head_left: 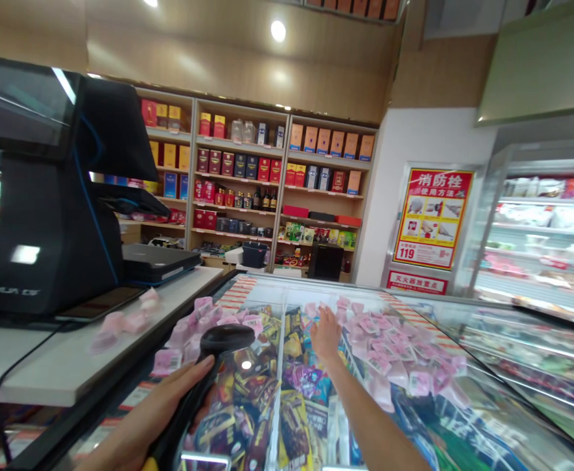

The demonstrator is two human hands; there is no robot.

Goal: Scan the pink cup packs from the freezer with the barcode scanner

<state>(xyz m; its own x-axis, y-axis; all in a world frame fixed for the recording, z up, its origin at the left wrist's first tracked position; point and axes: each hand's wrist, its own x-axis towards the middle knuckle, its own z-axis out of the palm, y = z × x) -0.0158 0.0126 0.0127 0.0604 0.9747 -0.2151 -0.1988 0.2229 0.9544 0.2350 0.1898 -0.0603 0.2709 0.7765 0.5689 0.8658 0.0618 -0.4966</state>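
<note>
My left hand [182,391] is wrapped round the dark handle of a handheld barcode scanner [227,336], its head raised above the glass freezer top. Further ahead, my right hand [326,332] reaches out over the glass with its fingers extended. Its fingertips are close to small pink plastic cups [344,306]; whether they touch is hard to make out. A large spread of pink cups with barcode labels [382,340] lies to its right. Another cluster of the pink cups [201,317] sits behind the scanner. Packaged ice creams [294,418] show through the glass below.
On the left, a black checkout terminal [46,216] stands on a white counter [46,373], with a few blurred pink cups [130,320] beside it. A black cable [10,373] hangs over the counter's edge. Shelves of boxes [238,167] line the back; a lit display fridge [542,235] stands right.
</note>
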